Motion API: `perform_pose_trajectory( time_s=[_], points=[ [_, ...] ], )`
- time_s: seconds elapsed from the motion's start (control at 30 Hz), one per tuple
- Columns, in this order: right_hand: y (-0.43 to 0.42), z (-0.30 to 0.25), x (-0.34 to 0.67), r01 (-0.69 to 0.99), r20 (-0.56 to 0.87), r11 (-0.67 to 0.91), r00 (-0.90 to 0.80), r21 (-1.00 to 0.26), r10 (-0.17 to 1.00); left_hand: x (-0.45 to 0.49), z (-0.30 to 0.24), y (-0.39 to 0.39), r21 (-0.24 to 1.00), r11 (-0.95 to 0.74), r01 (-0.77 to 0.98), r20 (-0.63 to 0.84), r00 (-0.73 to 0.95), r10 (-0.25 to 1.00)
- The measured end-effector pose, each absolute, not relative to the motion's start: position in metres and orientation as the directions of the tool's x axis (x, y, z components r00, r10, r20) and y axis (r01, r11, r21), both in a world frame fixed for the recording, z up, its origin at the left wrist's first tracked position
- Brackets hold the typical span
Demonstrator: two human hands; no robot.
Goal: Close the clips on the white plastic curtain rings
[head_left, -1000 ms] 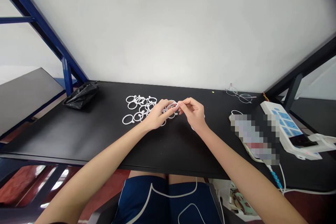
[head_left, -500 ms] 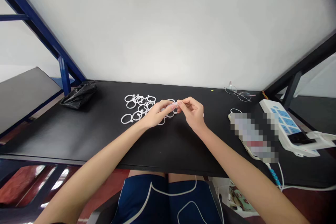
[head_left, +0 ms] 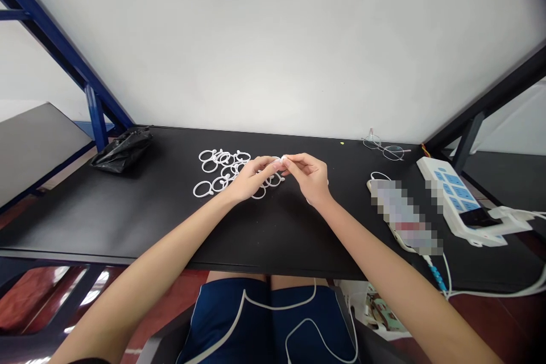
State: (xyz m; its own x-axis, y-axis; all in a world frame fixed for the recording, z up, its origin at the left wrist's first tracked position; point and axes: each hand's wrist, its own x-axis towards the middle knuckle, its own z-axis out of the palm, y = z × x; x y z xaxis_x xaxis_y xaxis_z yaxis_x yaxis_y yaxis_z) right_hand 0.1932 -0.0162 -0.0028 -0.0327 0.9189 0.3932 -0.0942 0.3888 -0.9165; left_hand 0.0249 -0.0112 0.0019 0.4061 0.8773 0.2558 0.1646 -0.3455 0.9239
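Observation:
In the head view my left hand (head_left: 252, 177) and my right hand (head_left: 310, 176) meet above the black table (head_left: 256, 244). Between their fingertips is a white ring (head_left: 284, 158), like a plastic curtain ring with a small knob; most of it is hidden by the fingers. Both hands are closed in a pinch, thumbs against forefingers. Several similar white rings (head_left: 203, 189) lie loosely piled to the left of my left hand and partly under it. Part of another white piece peeks out beside my right hand.
A crumpled black plastic bag (head_left: 121, 151) lies at the left rear. Eyeglasses (head_left: 393, 152) rest near the wall at the right. A phone (head_left: 403, 216), partly blurred, and a white power strip (head_left: 456, 199) with cables (head_left: 490, 294) occupy the right side.
My two hands have stayed together, with the fingertips shifting slightly on the white ring. The whole view has moved a little, so everything appears slightly further left and higher.

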Motion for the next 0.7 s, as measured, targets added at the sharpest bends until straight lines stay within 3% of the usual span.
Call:
perform_pose_trajectory(
  time_s=[0.6,0.7],
  points=[
    [-0.0133,-0.0062,0.1951,-0.072,0.391,0.385,-0.092,-0.920,0.916,0.0226,0.0035,-0.0120,0.862,-0.386,0.329,0.242,0.402,0.883],
    [-0.0118,-0.0048,0.1965,-0.074,0.373,0.366,-0.126,-0.928,0.919,0.0224,0.0032,-0.0130,0.805,-0.442,0.396,0.277,0.409,0.870]
  ],
)
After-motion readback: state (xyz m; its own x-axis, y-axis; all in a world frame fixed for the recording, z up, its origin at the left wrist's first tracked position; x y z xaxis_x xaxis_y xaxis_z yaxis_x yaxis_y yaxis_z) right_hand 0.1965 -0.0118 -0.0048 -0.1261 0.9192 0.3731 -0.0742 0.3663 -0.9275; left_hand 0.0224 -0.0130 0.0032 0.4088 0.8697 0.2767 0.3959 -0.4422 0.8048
